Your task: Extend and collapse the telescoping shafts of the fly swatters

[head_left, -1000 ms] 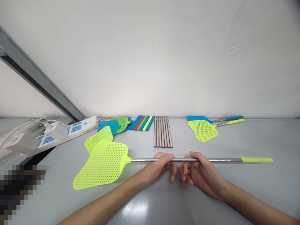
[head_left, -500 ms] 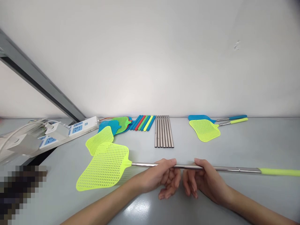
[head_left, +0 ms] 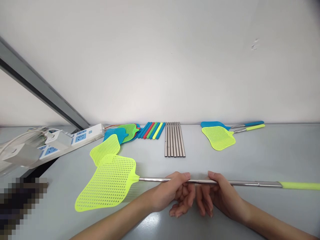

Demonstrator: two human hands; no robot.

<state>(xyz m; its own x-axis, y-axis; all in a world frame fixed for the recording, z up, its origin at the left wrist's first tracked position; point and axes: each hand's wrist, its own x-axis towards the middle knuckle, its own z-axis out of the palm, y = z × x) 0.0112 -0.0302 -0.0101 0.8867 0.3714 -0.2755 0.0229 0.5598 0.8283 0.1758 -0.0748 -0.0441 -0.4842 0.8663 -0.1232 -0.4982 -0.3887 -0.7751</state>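
A fly swatter (head_left: 110, 181) with a yellow-green perforated head, a long metal rod and a yellow-green handle lies level across my view. My left hand (head_left: 175, 193) grips the rod between thumb and curled fingers, on the side nearer the head. Close beside it, my right hand (head_left: 220, 196) pinches the same rod on the handle side. A small gap separates the two hands. The handle (head_left: 300, 185) runs off the right edge. Behind the hands, several metal rods (head_left: 175, 140) lie side by side on the table.
Left of the rods lie several coloured handles (head_left: 151, 130) and a pile of swatter heads (head_left: 116, 135). At the back right rest a yellow-green swatter (head_left: 218, 138) and a blue swatter (head_left: 212, 125). A power strip (head_left: 86, 135) with plugged-in adapters and cables is at the left, near a grey metal post (head_left: 50, 83).
The swatter and both hands have come slightly nearer and lower in view. Its head has shifted a little to the left, its handle a little to the right. Both hands keep their hold.
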